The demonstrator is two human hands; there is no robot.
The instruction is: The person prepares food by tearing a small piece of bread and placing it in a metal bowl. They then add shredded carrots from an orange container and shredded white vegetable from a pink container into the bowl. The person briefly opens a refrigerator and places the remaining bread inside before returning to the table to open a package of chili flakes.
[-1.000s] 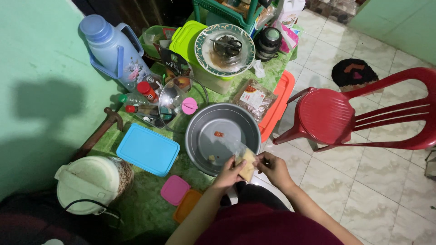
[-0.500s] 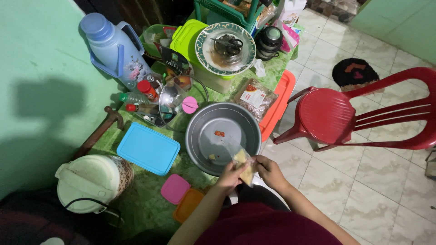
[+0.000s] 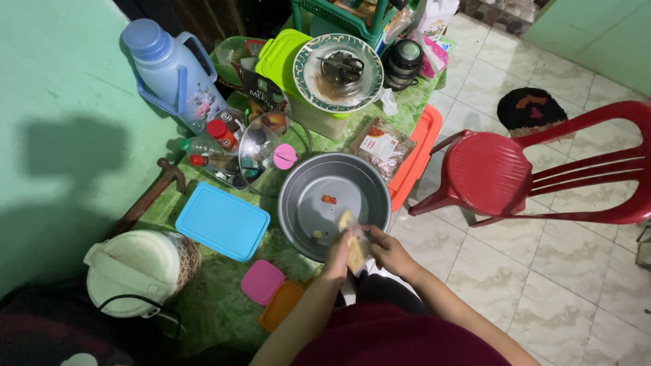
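Note:
Both my hands meet at the near rim of a grey metal bowl (image 3: 319,183) on the green-clothed table. My left hand (image 3: 337,256) and my right hand (image 3: 387,251) together pinch a small clear plastic packet (image 3: 354,245) with something yellowish inside, tipped over the bowl's edge. A few small bits, one red (image 3: 329,199), lie on the bowl's bottom.
A blue lid (image 3: 222,221), a pink lid (image 3: 263,281) and an orange lid (image 3: 281,305) lie near me. A white rice cooker (image 3: 139,266), blue jug (image 3: 173,68), glass lid (image 3: 268,146), plate with scissors (image 3: 338,71) and orange tray (image 3: 413,156) crowd the table. A red plastic chair (image 3: 491,169) stands right.
My hands, holding the packet, have shifted slightly left and forward so the packet now hangs over the bowl's near rim. A yellowish bit now shows at the packet's top.

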